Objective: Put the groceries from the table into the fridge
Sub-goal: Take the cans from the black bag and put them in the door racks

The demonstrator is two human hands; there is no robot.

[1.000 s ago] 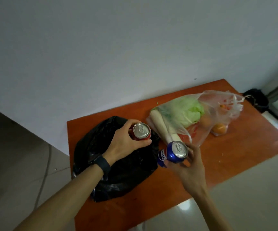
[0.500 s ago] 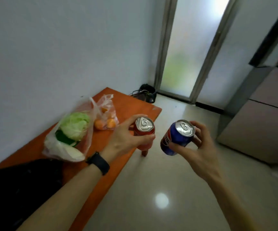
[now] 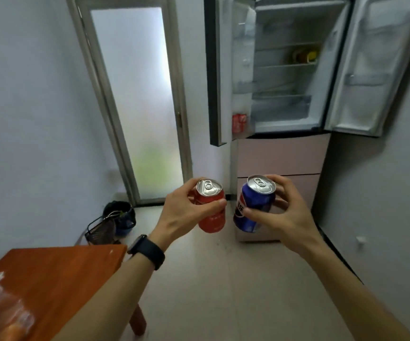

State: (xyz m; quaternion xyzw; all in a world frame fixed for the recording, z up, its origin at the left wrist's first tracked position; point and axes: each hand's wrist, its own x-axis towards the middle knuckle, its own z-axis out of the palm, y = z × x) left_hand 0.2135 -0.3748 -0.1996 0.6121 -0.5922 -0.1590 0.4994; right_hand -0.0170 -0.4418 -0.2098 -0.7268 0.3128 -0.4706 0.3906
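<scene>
Gripping a red can point(image 3: 210, 208), the left hand point(image 3: 181, 212) wraps it from the side, thumb across the front. Right hand point(image 3: 281, 212) is closed on a blue can point(image 3: 253, 207), held tilted. Both cans are in mid-air over the floor point(image 3: 223, 279), close together but not touching. Fridge point(image 3: 285, 77) is ahead with both upper doors open; another red can sits in the left door's bottom shelf. Table point(image 3: 58, 271) corner shows lower left with a clear bag point(image 3: 0, 308) of oranges on it.

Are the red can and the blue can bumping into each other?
Apart. The head view shows a strip of floor between the red can, held in the left hand, and the blue can, held in the right hand.
</scene>
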